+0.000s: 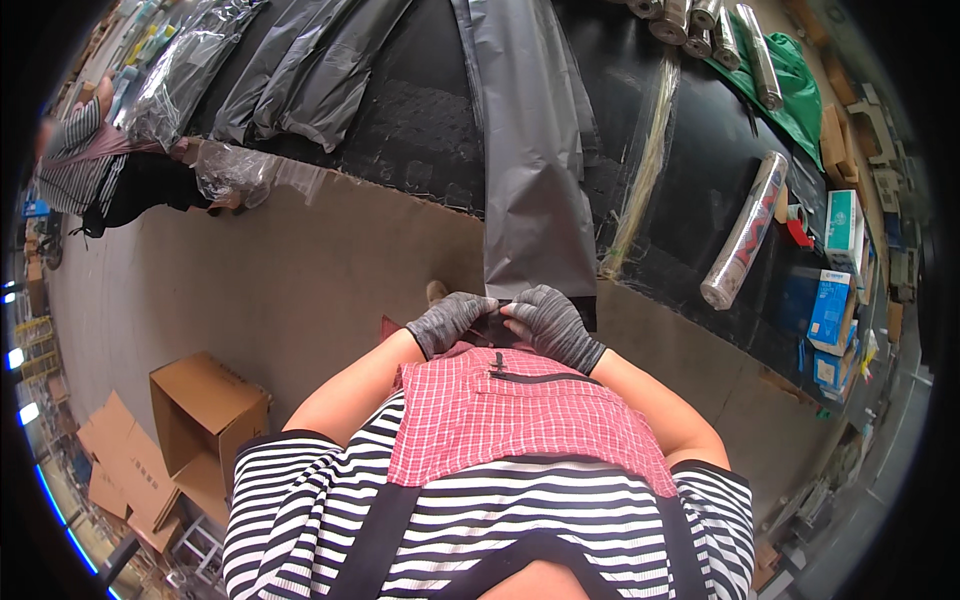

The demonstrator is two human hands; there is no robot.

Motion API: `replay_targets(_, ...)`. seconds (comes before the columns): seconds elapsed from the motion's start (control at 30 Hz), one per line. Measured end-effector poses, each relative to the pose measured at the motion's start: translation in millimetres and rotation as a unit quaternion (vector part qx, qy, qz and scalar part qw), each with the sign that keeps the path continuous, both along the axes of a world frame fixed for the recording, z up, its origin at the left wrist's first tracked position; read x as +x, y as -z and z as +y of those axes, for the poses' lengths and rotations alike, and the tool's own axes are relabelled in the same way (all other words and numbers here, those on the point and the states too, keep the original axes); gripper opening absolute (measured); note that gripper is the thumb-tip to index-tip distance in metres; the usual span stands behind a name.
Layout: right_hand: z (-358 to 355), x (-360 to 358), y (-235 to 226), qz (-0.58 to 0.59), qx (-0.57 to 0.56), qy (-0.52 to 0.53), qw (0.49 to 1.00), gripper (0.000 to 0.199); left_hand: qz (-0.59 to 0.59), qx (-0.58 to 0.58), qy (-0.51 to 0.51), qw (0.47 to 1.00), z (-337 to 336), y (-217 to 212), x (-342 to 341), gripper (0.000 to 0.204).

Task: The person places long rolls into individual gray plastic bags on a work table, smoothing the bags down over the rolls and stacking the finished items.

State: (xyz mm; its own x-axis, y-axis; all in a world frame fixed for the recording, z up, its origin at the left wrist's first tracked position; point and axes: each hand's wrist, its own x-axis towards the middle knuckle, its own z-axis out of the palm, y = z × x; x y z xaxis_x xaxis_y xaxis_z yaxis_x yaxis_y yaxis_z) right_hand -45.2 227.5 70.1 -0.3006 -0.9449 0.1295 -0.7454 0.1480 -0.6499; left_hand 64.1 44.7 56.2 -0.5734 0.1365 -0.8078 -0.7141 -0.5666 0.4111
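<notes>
A: Largest first?
B: Black surface [420, 110]; long grey plastic bag [530, 170] hanging over its edge.

A: Packages?
B: Open brown cardboard box [205, 425] on floor, lower left; blue-and-white cartons [832, 300] at right; wrapped roll [745, 230].

A: Hands?
B: Left hand [447, 320], right hand [550, 322], grey knit gloves, together, pinching bag's bottom edge.

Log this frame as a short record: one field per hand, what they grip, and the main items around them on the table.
left hand: grey knit glove, pinching the near end of the long grey plastic bag
right hand: grey knit glove, pinching the same end, close beside the left
bag position: lies lengthwise across the black table, near end at the edge
right of bag: clear-wrapped printed roll
floor, left: open brown cardboard box
</notes>
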Motion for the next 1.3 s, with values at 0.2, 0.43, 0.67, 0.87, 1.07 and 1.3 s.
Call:
replay_targets(0.2, -3.8, 8.9, 14.9, 0.026, -0.033, -0.04, 0.998, 0.016, -0.037, -0.008, 0.066, 0.997, -2.4, 3.9, -3.2, 0.02)
replay_targets(0.43, 5.8, 19.3, 2.5, 0.014, -0.014, 0.039, 0.999, 0.016, -0.002, -0.049, 0.116, 0.992, -4.2, 5.3, -4.0, 0.025)
replay_targets(0.67, 5.1, 18.8, 3.8, 0.013, 0.016, 0.067, 0.998, 0.017, -0.012, -0.031, 0.142, 0.989, -5.1, 11.8, -8.7, 0.025)
replay_targets(0.87, -5.3, 19.8, -5.0, 0.005, 0.161, 0.06, 0.985, 0.014, 0.043, 0.027, 0.102, 0.994, -8.8, 38.4, 2.2, 0.024)
replay_targets(1.07, 29.0, 17.0, -21.4, -0.088, 0.145, 0.16, 0.972, 0.014, 0.046, -0.045, 0.189, 0.98, -12.2, 22.6, -11.3, 0.026)
replay_targets(1.3, 382.8, 148.8, 103.5, -0.221, 0.767, 0.302, 0.521, 0.041, 0.11, -0.139, 0.337, 0.925, -24.5, 57.7, 0.7, 0.035)
